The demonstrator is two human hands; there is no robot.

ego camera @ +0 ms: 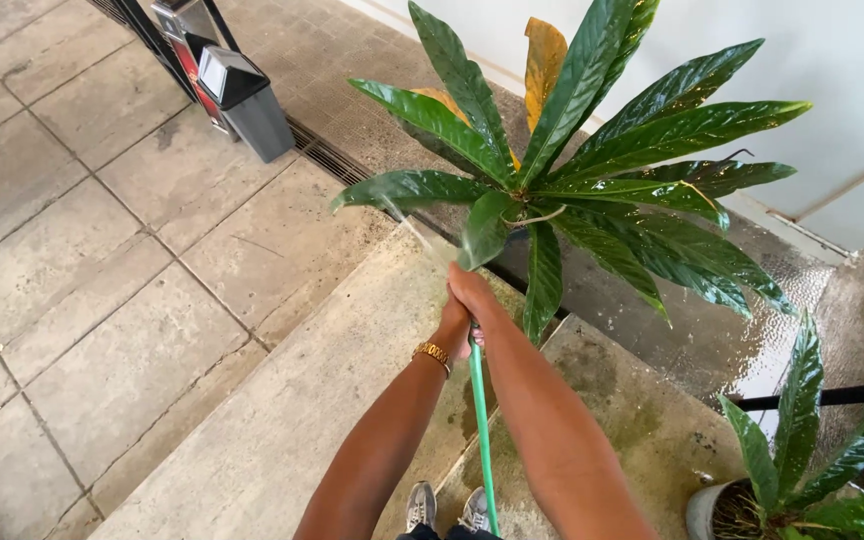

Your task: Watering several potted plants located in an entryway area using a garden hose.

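My left hand (452, 330) and my right hand (472, 293) are both wrapped around the end of a green garden hose (480, 430), which runs down between my forearms toward my shoes. A gold bracelet (433, 353) sits on my left wrist. A thin spray of water (414, 232) shoots from the hose end up toward a large plant (572, 165) with long glossy green leaves and a couple of yellow ones, just beyond my hands. The hose nozzle is hidden under my fingers.
I stand on a concrete ledge (332, 380). A second potted plant (802, 480) sits at lower right. Wet ground (742, 340) lies behind the big plant. A grey bin (242, 100) stands by a drain grate (327, 155) on paved tiles; a white wall (832, 80) is behind.
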